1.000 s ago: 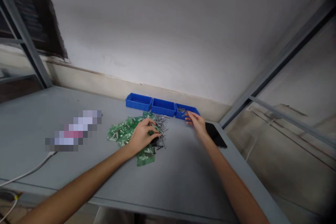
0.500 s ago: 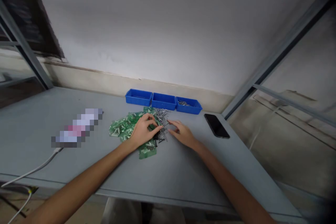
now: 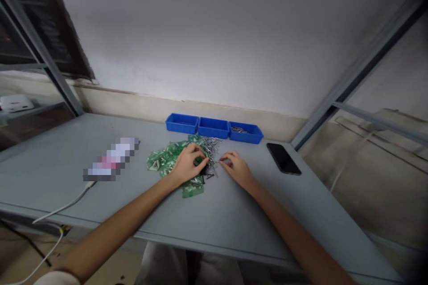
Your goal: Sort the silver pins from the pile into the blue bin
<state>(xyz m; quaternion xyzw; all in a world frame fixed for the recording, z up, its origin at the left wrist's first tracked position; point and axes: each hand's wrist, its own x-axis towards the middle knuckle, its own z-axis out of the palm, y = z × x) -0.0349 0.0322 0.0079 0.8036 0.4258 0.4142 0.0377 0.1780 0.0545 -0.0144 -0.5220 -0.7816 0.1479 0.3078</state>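
Note:
A pile of silver screws [image 3: 211, 146] lies on the grey table, with a few black ones [image 3: 209, 177] at its near end. Left of it spreads a heap of green clear packets [image 3: 167, 155] with small pale and metal parts inside. My left hand [image 3: 187, 164] rests over the packets, thumb and forefinger pinched together at the screws' edge; whatever is between them is too small to make out. Just right of the pile, my right hand [image 3: 238, 170] also makes a pinch, its fingertips too small to show what they hold.
Three blue bins stand in a row by the wall: the left bin [image 3: 182, 128], the middle bin [image 3: 213, 133] and the right bin [image 3: 250, 137], which has screws in it. A black phone [image 3: 283, 159] lies at the right. A white cable [image 3: 67, 207] runs to a blurred-out object [image 3: 113, 158].
My right hand's thumb and forefinger have come together and moved slightly away from the screws. My left thumb and forefinger have also closed. The whole view has shifted a little.

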